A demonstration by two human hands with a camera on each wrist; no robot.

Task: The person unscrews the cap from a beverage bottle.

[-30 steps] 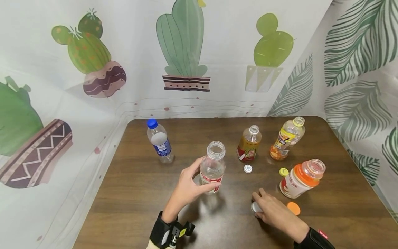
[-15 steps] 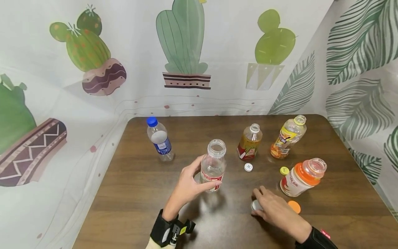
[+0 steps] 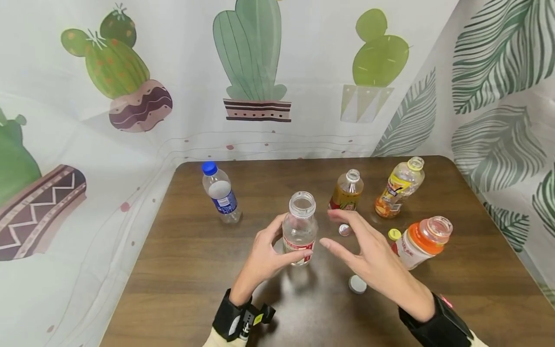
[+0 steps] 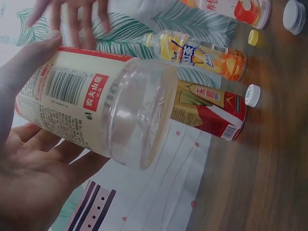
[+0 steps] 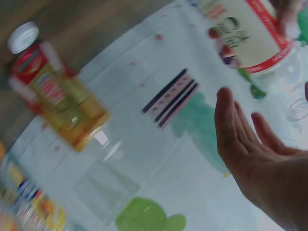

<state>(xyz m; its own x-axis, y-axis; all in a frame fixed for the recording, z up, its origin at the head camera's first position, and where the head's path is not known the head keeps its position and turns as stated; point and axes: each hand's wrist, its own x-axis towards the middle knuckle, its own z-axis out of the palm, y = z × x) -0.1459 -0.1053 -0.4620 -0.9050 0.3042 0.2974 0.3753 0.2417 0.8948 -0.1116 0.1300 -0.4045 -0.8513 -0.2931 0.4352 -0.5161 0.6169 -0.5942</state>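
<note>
My left hand [image 3: 265,253] grips a clear plastic bottle [image 3: 299,230] by its cream and red label, thumb on one side and fingers on the other. The bottle is upright with a bare, uncapped mouth, and its base shows held off the table in the left wrist view. My right hand [image 3: 375,255] holds nothing; its fingers and thumb are spread and point toward the bottle, a short gap away. Under the right hand, a grey-white cap [image 3: 357,284] lies on the table.
A bottle with a blue cap [image 3: 221,193] stands at left. Uncapped at right are a tea bottle [image 3: 347,190], a yellow-labelled bottle [image 3: 399,188] and an orange-necked bottle [image 3: 422,243]. A small white cap [image 3: 344,230] and a yellow cap [image 3: 394,234] lie near them.
My right hand has let go of the grey-white cap, risen from the table and moved toward the bottle, fingers spreading. The left hand keeps its grip on the bottle nearly in place.
</note>
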